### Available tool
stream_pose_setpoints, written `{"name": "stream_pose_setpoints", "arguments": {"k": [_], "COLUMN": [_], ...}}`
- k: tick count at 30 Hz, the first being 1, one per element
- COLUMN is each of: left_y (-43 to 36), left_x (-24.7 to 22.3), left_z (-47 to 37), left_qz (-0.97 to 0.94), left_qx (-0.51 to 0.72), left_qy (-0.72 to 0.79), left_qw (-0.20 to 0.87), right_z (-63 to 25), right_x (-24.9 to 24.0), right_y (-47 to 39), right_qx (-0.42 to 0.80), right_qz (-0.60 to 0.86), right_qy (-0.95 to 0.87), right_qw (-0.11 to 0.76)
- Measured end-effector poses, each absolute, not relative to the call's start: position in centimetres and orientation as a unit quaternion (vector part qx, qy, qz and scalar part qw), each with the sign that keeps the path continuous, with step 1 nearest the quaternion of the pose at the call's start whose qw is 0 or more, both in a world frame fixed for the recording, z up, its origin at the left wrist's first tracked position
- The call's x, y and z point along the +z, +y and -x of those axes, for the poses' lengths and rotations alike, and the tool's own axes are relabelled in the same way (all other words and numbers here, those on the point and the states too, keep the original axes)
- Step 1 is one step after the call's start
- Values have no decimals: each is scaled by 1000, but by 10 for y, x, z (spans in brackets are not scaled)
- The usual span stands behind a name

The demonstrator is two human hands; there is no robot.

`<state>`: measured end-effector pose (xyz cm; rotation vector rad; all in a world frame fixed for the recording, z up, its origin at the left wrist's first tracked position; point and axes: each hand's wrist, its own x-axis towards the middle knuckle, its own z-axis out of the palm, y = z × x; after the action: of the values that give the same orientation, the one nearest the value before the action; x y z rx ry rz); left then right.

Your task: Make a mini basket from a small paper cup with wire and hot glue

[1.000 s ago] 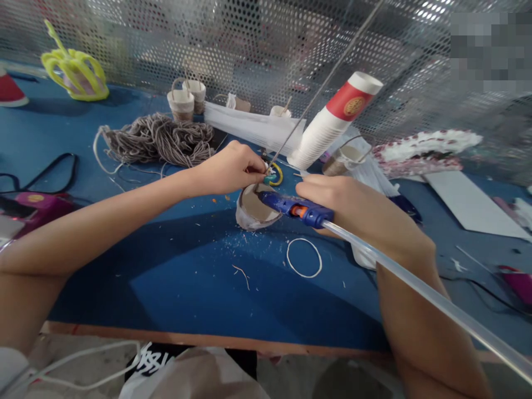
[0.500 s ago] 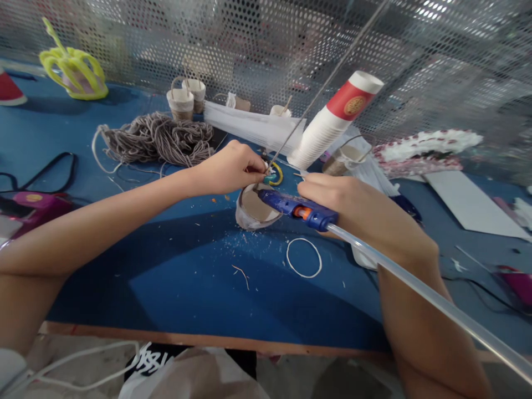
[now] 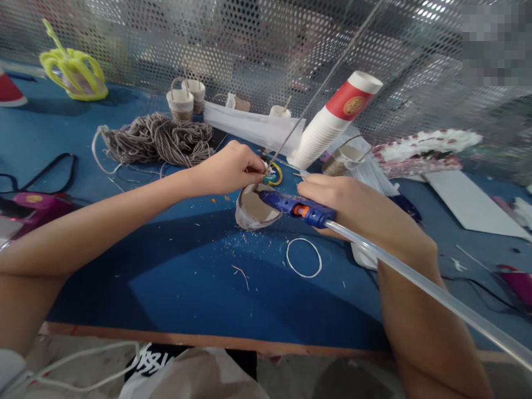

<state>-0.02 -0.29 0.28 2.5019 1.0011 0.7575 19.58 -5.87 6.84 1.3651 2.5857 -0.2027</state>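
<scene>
A small round cup (image 3: 250, 213) with a grey-white rim stands on the blue table. My left hand (image 3: 239, 169) pinches a thin cord (image 3: 307, 108) just behind the cup; the cord slants up to the top right. Wrapped round a blue glue gun (image 3: 297, 209) is my right hand (image 3: 338, 202), and the gun's nozzle end reaches over the cup's rim on the inner side. A long clear glue stick (image 3: 419, 274) sticks out of the gun's back. Yellow-and-teal scissor handles (image 3: 275, 174) lie behind the cup.
Grey yarn (image 3: 155, 138) lies left. A leaning stack of paper cups (image 3: 324, 133), small pots (image 3: 180, 105) and a perforated metal screen (image 3: 249, 50) are behind. A white ring (image 3: 303, 257) and scraps lie in front.
The glue gun has shifted very slightly, its back end a little to the left. My left hand, the cord and the cup look unmoved.
</scene>
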Motion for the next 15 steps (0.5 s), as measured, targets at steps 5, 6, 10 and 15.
{"name": "stream_pose_setpoints", "arguments": {"k": [5,6,10,15], "left_y": [-2,-2,-2,-3], "left_x": [3,3,3,3], "left_z": [0,0,0,0], "left_qz": [-879,-879,-879,-880], "left_qx": [265,265,263,266], "left_qy": [355,356,356,354], "left_qw": [175,175,175,172], "right_z": [-198,-199,-199,-193], "right_x": [70,70,70,70], "right_y": [-60,-60,-61,-63], "right_qx": [-59,-58,-55,-47], "right_qz": [-461,-459,-454,-461], "right_qy": [879,880,883,878], "right_qw": [105,104,108,122]}}
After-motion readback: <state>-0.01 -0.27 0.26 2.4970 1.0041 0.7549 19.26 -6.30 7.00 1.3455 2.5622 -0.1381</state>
